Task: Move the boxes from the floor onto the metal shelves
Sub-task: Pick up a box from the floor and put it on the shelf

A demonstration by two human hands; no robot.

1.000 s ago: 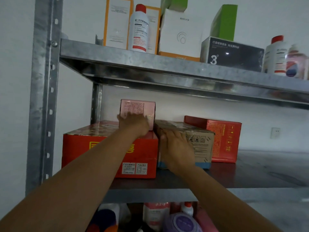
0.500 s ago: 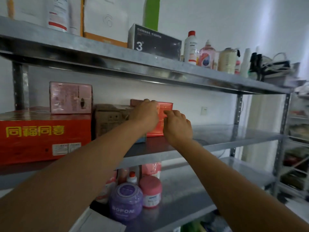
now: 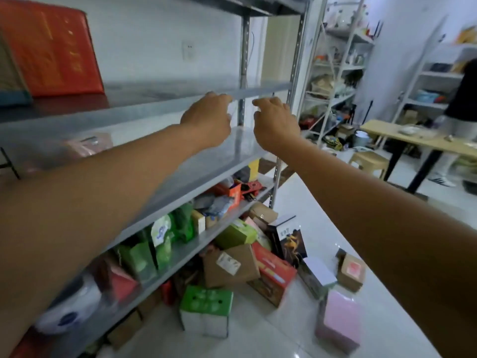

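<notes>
- At the metal shelves (image 3: 144, 109), seen from a camera worn on the person's head, two bare arms reach forward; motion smears the whole picture.
- Left hand (image 3: 206, 120) and right hand (image 3: 275, 125) hang side by side in front of the middle shelf's front edge. Their fingers are loosely curled and hold nothing (whether a fingertip touches the metal cannot be told).
- Two empty hands suggest no box is in transit and the next one must be fetched from below.
- At the left end of that middle shelf stands one red box (image 3: 56, 47), set back toward the wall. This probably keeps the bare stretch beside it free for more. A sliver of a second, brown box (image 3: 10, 81) shows at the picture's edge.
- On the floor at the foot of the shelves lies a heap of boxes waiting to be moved. At least eight can be counted, among them a green-topped box (image 3: 206, 308), a pink box (image 3: 338, 321), a brown cardboard box (image 3: 231, 264) and a long red carton (image 3: 273, 275).
- They lie tumbled against each other, so the loose outer ones look easiest to lift first.
- Well to the right of the shelves are one wooden table (image 3: 413, 140), one plastic stool (image 3: 369, 161) and one other person (image 3: 464, 99), partly cut off.
</notes>
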